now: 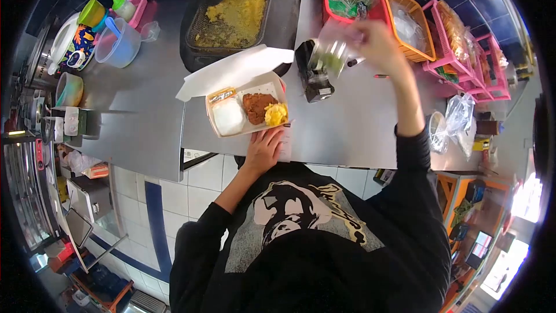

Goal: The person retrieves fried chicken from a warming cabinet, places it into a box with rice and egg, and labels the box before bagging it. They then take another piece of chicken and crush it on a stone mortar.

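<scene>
An open cardboard meal box (217, 123) stands on the steel counter with its lid folded back. Inside are a white wrapped portion that looks like rice (229, 115), a piece of fried chicken (255, 107), a yellow crumbly portion (276, 114) and a small sachet (222, 96). My left hand (265, 149) rests its outstretched fingers against the box's front side, beside a paper slip (286, 146). Above the counter, my right hand (376, 46) is closed on a small clear plastic bag (331, 58) with something green in it, smeared by motion.
Behind the box sits a dark tray of yellow food (240, 14). A black package (315, 75) lies right of the box. Red basket (382, 3), orange basket (430, 40) and pink racks (463, 75) line the back right. Plastic tubs (119, 46) stand at left.
</scene>
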`<state>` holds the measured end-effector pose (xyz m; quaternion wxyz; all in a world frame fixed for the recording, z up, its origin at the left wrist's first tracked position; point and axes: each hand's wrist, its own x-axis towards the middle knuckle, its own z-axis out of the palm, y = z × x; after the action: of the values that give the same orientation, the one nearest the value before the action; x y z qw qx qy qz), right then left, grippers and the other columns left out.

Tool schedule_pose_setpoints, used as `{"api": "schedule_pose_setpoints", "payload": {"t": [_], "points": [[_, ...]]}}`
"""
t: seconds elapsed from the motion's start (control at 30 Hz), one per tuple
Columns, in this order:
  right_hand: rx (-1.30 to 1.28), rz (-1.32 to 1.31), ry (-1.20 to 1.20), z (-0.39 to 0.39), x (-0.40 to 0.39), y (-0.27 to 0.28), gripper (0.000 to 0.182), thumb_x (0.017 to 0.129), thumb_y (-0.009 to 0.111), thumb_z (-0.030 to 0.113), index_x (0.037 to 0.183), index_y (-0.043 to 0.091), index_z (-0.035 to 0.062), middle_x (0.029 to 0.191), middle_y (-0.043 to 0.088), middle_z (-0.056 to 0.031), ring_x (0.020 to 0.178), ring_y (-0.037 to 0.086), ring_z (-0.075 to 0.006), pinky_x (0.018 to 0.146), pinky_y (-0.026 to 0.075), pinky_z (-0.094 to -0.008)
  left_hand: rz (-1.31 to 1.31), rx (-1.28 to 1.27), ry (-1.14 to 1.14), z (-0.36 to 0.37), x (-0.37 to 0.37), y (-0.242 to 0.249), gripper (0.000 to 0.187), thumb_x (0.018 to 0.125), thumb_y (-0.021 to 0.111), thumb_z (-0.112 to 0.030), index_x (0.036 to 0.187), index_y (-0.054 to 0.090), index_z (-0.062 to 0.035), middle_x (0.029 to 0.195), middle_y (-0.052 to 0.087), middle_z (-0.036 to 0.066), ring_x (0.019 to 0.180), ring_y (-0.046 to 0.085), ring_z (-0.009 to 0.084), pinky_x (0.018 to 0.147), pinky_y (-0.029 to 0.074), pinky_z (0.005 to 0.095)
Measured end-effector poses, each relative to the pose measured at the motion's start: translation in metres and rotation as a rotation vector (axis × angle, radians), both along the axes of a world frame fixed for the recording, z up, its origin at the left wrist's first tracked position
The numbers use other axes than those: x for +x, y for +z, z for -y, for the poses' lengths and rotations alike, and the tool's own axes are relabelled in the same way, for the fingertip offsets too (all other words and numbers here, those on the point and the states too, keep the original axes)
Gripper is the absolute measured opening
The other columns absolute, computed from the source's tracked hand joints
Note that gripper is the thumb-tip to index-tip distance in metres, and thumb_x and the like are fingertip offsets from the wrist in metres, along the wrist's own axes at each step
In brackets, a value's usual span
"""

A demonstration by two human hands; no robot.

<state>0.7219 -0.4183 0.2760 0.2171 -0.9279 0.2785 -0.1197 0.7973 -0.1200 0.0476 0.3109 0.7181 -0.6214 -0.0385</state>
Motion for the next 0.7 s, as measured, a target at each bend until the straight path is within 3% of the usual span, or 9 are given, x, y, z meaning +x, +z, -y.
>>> {"api": "schedule_pose_setpoints", "payload": {"t": [0.07, 0.13, 0.17, 0.23, 0.3, 0.4, 0.47, 0.57, 0.7], "points": [[0.051, 0.063, -0.131, 0.030, -0.010, 0.010, 0.029, 0.077, 0.063, 0.026, 0.097, 0.064, 0.0056, 0.086, 0.067, -0.0108, 0.075, 0.064, -0.0247, 0.065, 0.049, -0.0339, -0.060, 0.033, -0.025, 0.002, -0.001, 0.002, 0.032, 0.077, 0.059, -0.016, 0.106, 0.057, -0.0040, 0.120, 0.052, 0.009, 0.110, 0.047, 0.0280, 0.097, 0.033, 0.0451], [-0.842, 0.295, -0.314, 0.048, -0.020, 0.004, 0.027, 0.080, 0.062, 0.027, 0.095, 0.064, 0.0045, 0.083, 0.067, -0.0111, 0.068, 0.063, -0.0204, 0.060, 0.048, -0.0309, -0.049, 0.016, -0.081, 0.002, 0.001, 0.001, 0.033, 0.076, 0.060, -0.016, 0.107, 0.056, -0.0041, 0.124, 0.050, 0.011, 0.113, 0.046, 0.0280, 0.098, 0.032, 0.0439], [-0.842, 0.294, -0.314, 0.041, -0.023, 0.000, 0.027, 0.080, 0.062, 0.027, 0.095, 0.064, 0.0045, 0.083, 0.067, -0.0111, 0.068, 0.063, -0.0204, 0.060, 0.048, -0.0309, -0.049, 0.017, -0.081, 0.000, 0.002, 0.002, 0.033, 0.076, 0.060, -0.016, 0.107, 0.056, -0.0041, 0.124, 0.050, 0.011, 0.113, 0.046, 0.0280, 0.098, 0.032, 0.0439], [-0.170, 0.324, -0.332, 0.006, -0.035, -0.014, 0.026, 0.077, 0.066, 0.027, 0.084, 0.064, 0.0016, 0.062, 0.061, -0.0119, 0.053, 0.062, -0.0243, 0.053, 0.048, -0.0323, -0.043, 0.034, -0.113, -0.008, 0.001, 0.007, 0.035, 0.073, 0.062, -0.017, 0.105, 0.056, -0.0023, 0.124, 0.050, 0.011, 0.114, 0.046, 0.0265, 0.098, 0.033, 0.0422], [-0.097, 0.216, -0.182, -0.032, -0.046, -0.066, 0.027, 0.077, 0.066, 0.028, 0.083, 0.065, 0.0022, 0.060, 0.061, -0.0114, 0.053, 0.061, -0.0215, 0.051, 0.047, -0.0321, -0.032, 0.059, -0.081, -0.015, -0.002, 0.010, 0.037, 0.073, 0.062, -0.017, 0.106, 0.055, -0.0022, 0.125, 0.049, 0.011, 0.115, 0.046, 0.0260, 0.098, 0.033, 0.0423], [0.547, 0.233, -0.178, -0.099, -0.042, -0.156, 0.027, 0.075, 0.069, 0.026, 0.084, 0.064, 0.0011, 0.067, 0.064, -0.0125, 0.055, 0.060, -0.0174, 0.053, 0.047, -0.0316, 0.024, 0.092, 0.018, -0.019, -0.008, 0.010, 0.040, 0.073, 0.062, -0.018, 0.110, 0.053, -0.0024, 0.126, 0.048, 0.010, 0.116, 0.045, 0.0249, 0.099, 0.032, 0.0432], [0.934, 0.236, -0.229, -0.130, -0.024, -0.163, 0.027, 0.076, 0.067, 0.025, 0.085, 0.063, 0.0000, 0.069, 0.064, -0.0131, 0.057, 0.060, -0.0175, 0.054, 0.047, -0.0321, 0.076, 0.098, 0.080, -0.016, -0.011, 0.007, 0.042, 0.074, 0.062, -0.018, 0.112, 0.053, -0.0026, 0.126, 0.048, 0.010, 0.116, 0.045, 0.0243, 0.100, 0.031, 0.0441], [0.696, 0.313, -0.234, -0.134, 0.000, -0.180, 0.026, 0.078, 0.066, 0.024, 0.081, 0.062, -0.0013, 0.069, 0.064, -0.0136, 0.057, 0.061, -0.0190, 0.053, 0.047, -0.0310, 0.158, 0.135, 0.164, -0.011, -0.014, 0.002, 0.046, 0.075, 0.059, -0.020, 0.117, 0.051, -0.0028, 0.128, 0.047, 0.009, 0.116, 0.045, 0.0232, 0.101, 0.026, 0.0492], [0.616, 0.218, -0.125, -0.119, 0.012, -0.193, 0.027, 0.078, 0.065, 0.024, 0.079, 0.061, -0.0025, 0.068, 0.063, -0.0141, 0.057, 0.062, -0.0210, 0.053, 0.047, -0.0312, 0.223, 0.125, 0.318, -0.006, -0.026, 0.001, 0.045, 0.077, 0.056, -0.020, 0.119, 0.051, -0.0046, 0.122, 0.049, 0.007, 0.114, 0.044, 0.0222, 0.099, 0.020, 0.0519]]}}
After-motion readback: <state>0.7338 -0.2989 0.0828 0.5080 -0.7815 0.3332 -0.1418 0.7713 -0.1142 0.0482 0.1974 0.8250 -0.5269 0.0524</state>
